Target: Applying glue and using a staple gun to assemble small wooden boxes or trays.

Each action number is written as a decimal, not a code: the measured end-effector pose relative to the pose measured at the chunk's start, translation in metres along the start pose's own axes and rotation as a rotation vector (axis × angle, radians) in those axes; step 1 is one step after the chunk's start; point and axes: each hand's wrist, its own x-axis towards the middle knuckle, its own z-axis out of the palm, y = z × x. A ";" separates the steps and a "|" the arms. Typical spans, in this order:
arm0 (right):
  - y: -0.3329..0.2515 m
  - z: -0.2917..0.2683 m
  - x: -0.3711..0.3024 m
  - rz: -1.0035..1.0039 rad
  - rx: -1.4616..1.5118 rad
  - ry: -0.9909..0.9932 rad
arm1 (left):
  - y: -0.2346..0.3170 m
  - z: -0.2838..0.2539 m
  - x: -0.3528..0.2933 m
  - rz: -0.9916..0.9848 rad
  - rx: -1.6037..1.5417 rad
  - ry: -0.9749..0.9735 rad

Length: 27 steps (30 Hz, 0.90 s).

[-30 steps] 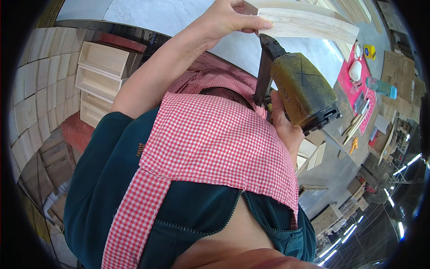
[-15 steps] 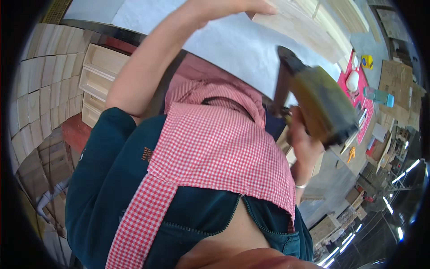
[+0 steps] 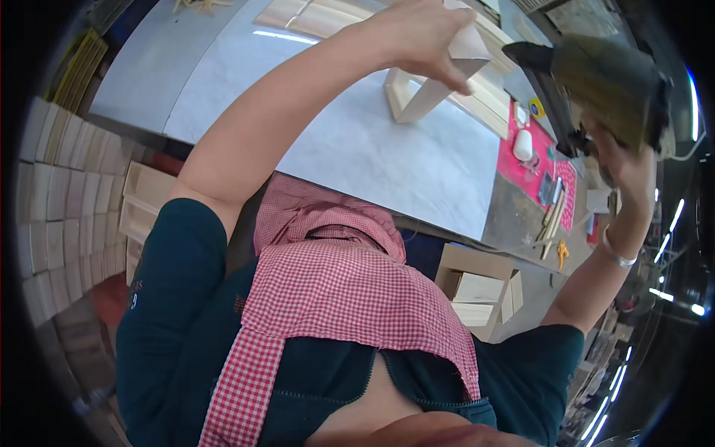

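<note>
My left hand [image 3: 424,36] grips the top of a pale wooden box frame [image 3: 428,100], thumb down along its side. The frame stands upright on the white marble-patterned tabletop [image 3: 335,141]; its far part is hidden behind the hand. Up at the right, my right hand [image 3: 625,164] is closed around the handle of a nail gun [image 3: 607,86] with a yellowish-olive body and a dark nose and magazine. The nail gun is held in the air, apart from the frame, and is slightly blurred.
Pale wooden boards [image 3: 484,104] lie behind the frame. To the right, a pink mat [image 3: 510,167] carries a white bottle [image 3: 523,145] and small items, near wooden sticks [image 3: 551,220] and an orange clamp-like tool [image 3: 563,254]. A cardboard box [image 3: 454,261] stands below the table edge; stacked wood [image 3: 59,186] is at left.
My right hand has raised the nail gun from beside my apron up to the far right. The wooden piece under my left hand now stands upright, and the view has shifted.
</note>
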 end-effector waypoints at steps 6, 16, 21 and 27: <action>-0.017 -0.013 0.018 0.013 -0.111 -0.169 | -0.001 0.020 0.020 0.111 0.010 -0.015; -0.008 0.000 0.030 -0.165 0.011 -0.226 | 0.011 0.019 0.032 0.081 0.061 -0.072; -0.019 0.003 0.038 -0.068 0.182 -0.369 | 0.003 0.027 0.035 0.100 -0.093 -0.077; -0.013 0.006 0.043 -0.022 0.323 -0.421 | 0.002 0.024 0.037 0.066 -0.106 -0.126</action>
